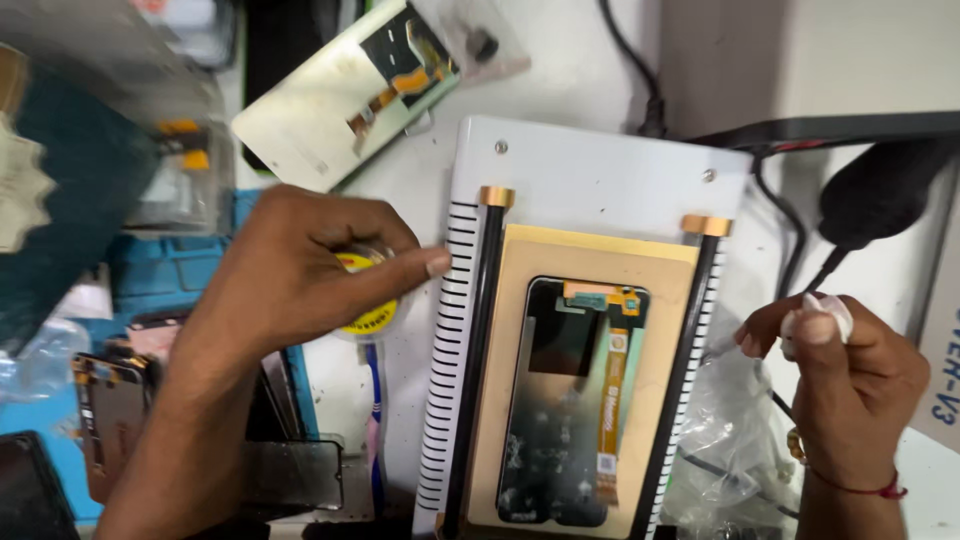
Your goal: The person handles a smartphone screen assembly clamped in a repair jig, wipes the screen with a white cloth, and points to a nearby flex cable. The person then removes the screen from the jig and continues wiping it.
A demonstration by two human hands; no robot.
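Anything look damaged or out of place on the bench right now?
The phone screen lies back-up on the tan pad, its lower glass smeared with patchy residue. Another screen panel lies askew behind the white machine. Otherwise nothing stands out.

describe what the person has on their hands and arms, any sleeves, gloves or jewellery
Both hands are bare, no gloves. No sleeves show on either forearm. The right hand has a thin red thread band around its wrist. The left hand and its wrist carry no ring, band or watch that I can see.
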